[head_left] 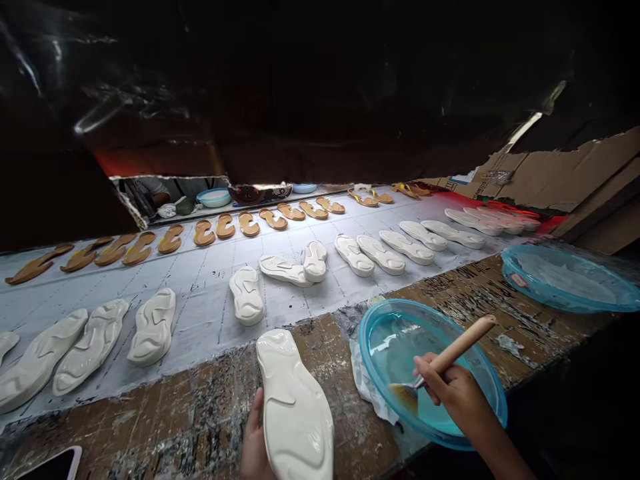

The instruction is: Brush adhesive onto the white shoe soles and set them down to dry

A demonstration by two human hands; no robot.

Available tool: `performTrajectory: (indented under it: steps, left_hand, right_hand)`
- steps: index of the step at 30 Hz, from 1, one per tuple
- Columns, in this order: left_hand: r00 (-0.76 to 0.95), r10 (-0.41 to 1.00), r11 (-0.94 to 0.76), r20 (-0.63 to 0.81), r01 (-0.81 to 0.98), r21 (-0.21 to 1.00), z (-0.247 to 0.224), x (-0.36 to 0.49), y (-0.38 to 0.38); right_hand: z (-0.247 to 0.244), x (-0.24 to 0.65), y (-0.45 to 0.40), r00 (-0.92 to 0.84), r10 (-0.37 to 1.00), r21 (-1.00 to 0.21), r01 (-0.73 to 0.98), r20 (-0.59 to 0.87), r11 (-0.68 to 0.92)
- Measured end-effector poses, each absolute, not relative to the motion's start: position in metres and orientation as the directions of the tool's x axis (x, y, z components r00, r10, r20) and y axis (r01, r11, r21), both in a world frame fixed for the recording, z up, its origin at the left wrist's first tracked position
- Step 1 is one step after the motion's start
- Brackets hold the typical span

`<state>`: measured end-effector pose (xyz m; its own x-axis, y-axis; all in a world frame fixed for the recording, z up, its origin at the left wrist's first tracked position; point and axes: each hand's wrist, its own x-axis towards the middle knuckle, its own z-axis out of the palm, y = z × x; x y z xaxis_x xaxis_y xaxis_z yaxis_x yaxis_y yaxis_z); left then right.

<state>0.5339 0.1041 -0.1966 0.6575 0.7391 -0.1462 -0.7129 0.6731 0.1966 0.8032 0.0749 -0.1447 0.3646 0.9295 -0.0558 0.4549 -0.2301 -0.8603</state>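
Note:
In my left hand (255, 443) is a white shoe sole (295, 407), held upright near the front edge of the work surface with its contoured, glossy face toward me. Part of that hand is hidden behind the sole. My right hand (447, 387) grips the wooden handle of a brush (465, 340). The brush's bristles dip into a blue plastic basin (367, 333), against its inner left side. A clear, shiny liquid lies in the basin. Just beyond the left hand, several white soles (247, 297) rest on a pale, line-marked sheet.
A row of brown insole pieces (204, 233) lies along the far side of the sheet (200, 307). Another blue basin (520, 283) stands at right. A phone (55, 467) lies at lower left. Dark sheeting (320, 93) hangs low across the top, with cardboard (585, 173) at right.

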Motion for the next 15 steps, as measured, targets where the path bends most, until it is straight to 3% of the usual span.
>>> performTrajectory:
  steps: [10,13,15]
  left_hand:
    - [0.597,0.739,0.67,-0.313,-0.701,0.245,-0.178,0.529,0.111]
    - [0.603,0.712,0.697,-0.359,-0.668,0.26,-0.154,0.535,0.114]
    - [0.616,0.684,0.724,-0.39,-0.64,0.258,-0.135,0.541,0.114]
  right_hand:
    - [-0.149,0.804,0.08,0.357,0.928,-0.94,0.269,-0.105,-0.21]
    - [-0.14,0.778,0.073,0.301,0.953,-0.973,0.225,0.02,-0.051]
    - [-0.133,0.75,0.068,0.223,0.958,-0.967,0.22,0.178,0.129]
